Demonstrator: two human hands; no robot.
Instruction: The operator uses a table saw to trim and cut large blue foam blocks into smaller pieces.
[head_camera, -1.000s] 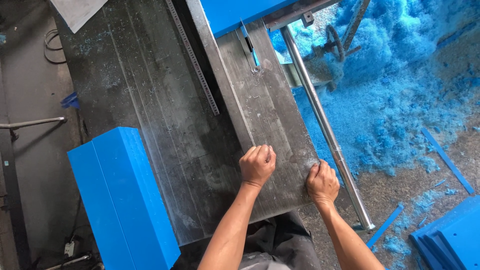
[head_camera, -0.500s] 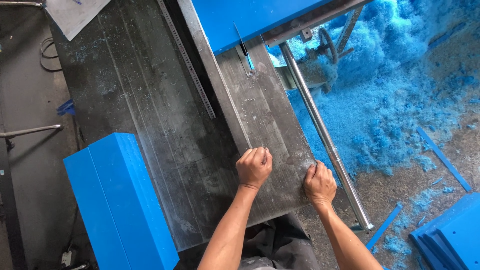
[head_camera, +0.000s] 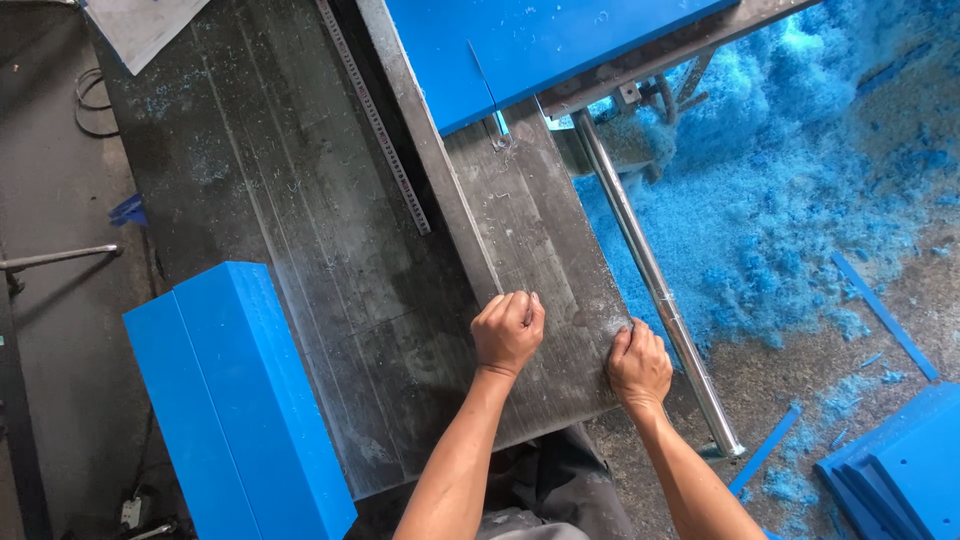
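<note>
Blue shavings (head_camera: 800, 180) are lying thick over the workshop floor on the right, with thin blue strips (head_camera: 880, 310) scattered among them. At the middle, a dark, scratched saw table (head_camera: 300, 230) is running from top to bottom of the view, dusted with blue specks.

On its right part, a grey sliding panel (head_camera: 545, 260) is lying between a long metal fence (head_camera: 425, 150) and a shiny round rail (head_camera: 650, 280). The left hand (head_camera: 508, 333) is resting on this panel as a closed fist, knuckles up, just beside the near end of the fence; whether it is gripping anything inside the fist cannot be told. The right hand (head_camera: 638, 365) is curling its fingers over the panel's right edge, touching it, right next to the rail.

At the far end of the panel, a large blue board (head_camera: 540, 45) is sitting across the table with a narrow cut (head_camera: 482, 75) running into it. A slotted metal ruler (head_camera: 375, 115) is lying on the table left of the fence.

Nearer the left, two thick blue blocks (head_camera: 235, 400) are lying side by side, touching, over the table's near corner. More blue pieces (head_camera: 900, 470) are stacked on the floor at the lower right.
</note>
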